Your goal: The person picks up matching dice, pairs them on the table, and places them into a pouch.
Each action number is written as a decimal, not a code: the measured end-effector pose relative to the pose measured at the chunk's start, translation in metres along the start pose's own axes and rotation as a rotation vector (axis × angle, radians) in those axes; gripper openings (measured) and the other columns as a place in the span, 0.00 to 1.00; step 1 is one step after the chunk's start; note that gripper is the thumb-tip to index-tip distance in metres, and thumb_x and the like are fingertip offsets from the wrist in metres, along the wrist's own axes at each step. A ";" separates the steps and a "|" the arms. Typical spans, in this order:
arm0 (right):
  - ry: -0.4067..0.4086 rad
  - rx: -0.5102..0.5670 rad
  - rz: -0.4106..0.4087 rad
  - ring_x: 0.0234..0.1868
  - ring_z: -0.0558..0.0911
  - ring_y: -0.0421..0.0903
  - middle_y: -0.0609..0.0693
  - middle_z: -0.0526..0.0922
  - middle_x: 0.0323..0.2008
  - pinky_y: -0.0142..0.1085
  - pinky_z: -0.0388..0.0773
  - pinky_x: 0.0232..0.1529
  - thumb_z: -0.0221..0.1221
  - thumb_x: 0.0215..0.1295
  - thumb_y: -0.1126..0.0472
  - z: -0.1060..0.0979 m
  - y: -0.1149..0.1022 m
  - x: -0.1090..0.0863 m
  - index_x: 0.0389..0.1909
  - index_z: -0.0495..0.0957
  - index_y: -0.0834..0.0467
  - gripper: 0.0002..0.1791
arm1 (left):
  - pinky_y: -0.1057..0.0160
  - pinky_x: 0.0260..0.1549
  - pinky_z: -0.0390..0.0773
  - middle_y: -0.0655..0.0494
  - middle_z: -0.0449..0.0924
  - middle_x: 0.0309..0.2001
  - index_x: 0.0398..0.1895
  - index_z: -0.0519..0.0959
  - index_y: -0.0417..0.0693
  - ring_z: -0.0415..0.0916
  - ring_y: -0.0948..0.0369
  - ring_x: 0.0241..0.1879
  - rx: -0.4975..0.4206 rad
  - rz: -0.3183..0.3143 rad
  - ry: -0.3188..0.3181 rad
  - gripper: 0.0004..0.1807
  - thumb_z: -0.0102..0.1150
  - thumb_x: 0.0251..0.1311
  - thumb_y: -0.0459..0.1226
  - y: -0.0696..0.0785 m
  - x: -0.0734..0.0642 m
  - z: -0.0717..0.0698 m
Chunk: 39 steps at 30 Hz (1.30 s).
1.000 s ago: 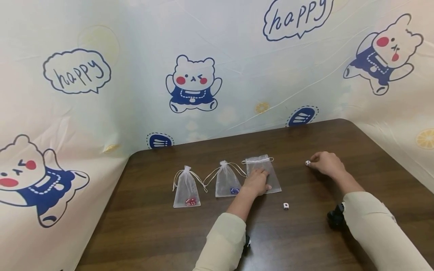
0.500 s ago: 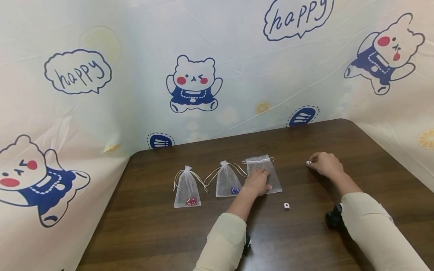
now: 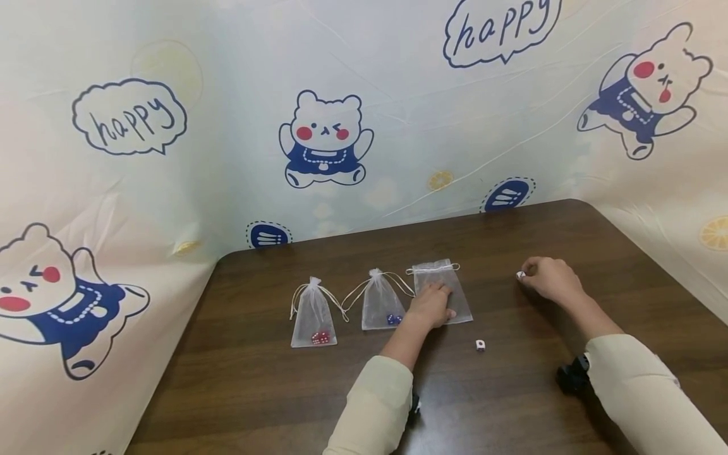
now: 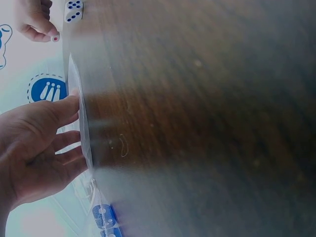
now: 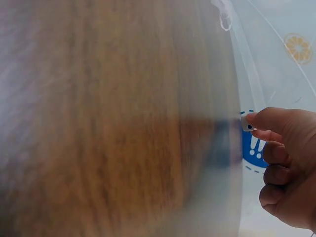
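Note:
My left hand (image 3: pixel 430 308) rests on the flat, sheer white drawstring bag (image 3: pixel 462 305) at the right of a row. In the left wrist view, the fingers of that hand (image 4: pixel 39 148) lie fairly straight against the bag's surface. Off to the right, my right hand (image 3: pixel 553 278) pinches a white die (image 3: pixel 520 275) between thumb and forefinger, at or just above the tabletop. The right wrist view shows this die (image 5: pixel 248 123) at the fingertips, with the other fingers curled in. Another white die (image 3: pixel 480 345) lies on the table in front of the flat bag.
Two more sheer bags stand to the left, their necks drawn in: one bag (image 3: pixel 372 303) has blue dice (image 3: pixel 392 320) inside, the other bag (image 3: pixel 307 319) red dice (image 3: pixel 320 337). The brown table (image 3: pixel 239 392) meets a printed cloth backdrop (image 3: pixel 239 158) at its far edge.
My right hand, still pinching the die, has shifted slightly to the right. The left hand stays on the flat bag, and the bags and the loose die keep their places.

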State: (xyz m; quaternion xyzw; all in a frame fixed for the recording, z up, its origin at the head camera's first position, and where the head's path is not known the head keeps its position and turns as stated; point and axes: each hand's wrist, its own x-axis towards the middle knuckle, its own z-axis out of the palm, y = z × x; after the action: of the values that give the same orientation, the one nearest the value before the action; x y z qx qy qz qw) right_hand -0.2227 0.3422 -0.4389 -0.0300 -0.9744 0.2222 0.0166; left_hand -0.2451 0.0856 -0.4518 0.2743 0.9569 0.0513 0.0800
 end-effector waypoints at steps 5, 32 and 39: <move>0.001 -0.003 -0.043 0.29 0.76 0.54 0.59 0.81 0.35 0.47 0.70 0.24 0.61 0.58 0.53 -0.002 -0.006 -0.008 0.39 0.78 0.62 0.16 | 0.64 0.60 0.58 0.55 0.61 0.66 0.63 0.68 0.53 0.55 0.57 0.66 0.005 0.003 0.001 0.29 0.58 0.58 0.48 0.000 -0.001 -0.001; -0.146 -0.006 -0.306 0.16 0.64 0.38 0.40 0.71 0.17 0.33 0.62 0.18 0.64 0.54 0.60 0.016 -0.060 -0.074 0.31 0.78 0.52 0.05 | 0.64 0.61 0.57 0.54 0.61 0.66 0.63 0.68 0.52 0.55 0.57 0.66 0.008 0.016 0.008 0.28 0.58 0.59 0.48 -0.001 0.000 -0.001; -0.204 -0.012 -0.331 0.17 0.65 0.35 0.38 0.71 0.18 0.32 0.63 0.18 0.65 0.52 0.59 0.022 -0.065 -0.080 0.29 0.78 0.50 0.05 | 0.64 0.60 0.58 0.55 0.61 0.66 0.63 0.68 0.53 0.54 0.57 0.66 0.005 0.009 0.003 0.29 0.58 0.59 0.48 -0.001 -0.001 -0.002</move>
State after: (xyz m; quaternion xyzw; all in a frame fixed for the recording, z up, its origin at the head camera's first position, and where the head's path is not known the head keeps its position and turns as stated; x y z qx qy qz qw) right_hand -0.1467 0.2692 -0.4317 0.1531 -0.9639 0.2127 -0.0463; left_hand -0.2451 0.0845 -0.4502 0.2789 0.9559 0.0498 0.0777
